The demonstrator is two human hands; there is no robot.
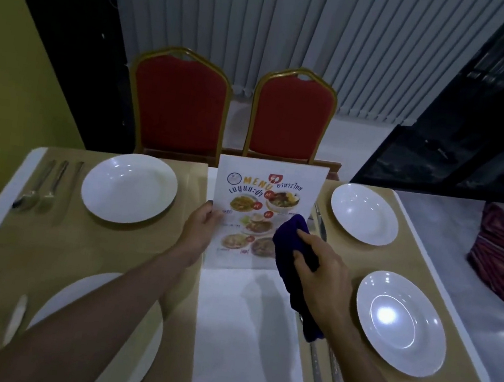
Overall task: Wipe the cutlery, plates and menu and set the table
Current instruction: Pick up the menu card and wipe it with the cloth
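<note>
I'm on the menu-wiping step. My left hand [199, 225] pinches the left edge of the menu [268, 193], propping it up over the middle of the desk [245, 319], between the place settings. My right hand [318, 265] is closed on the blue cloth [288, 244], pressed to the menu's lower right. Plates and cutlery look already laid. Next, I reckon: sweep the cloth across the page, keeping the left grip firm so the sheet doesn't buckle.

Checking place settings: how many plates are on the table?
4: far left plate, far right plate, near right plate, and near left plate, partly hidden under the left forearm.
</note>
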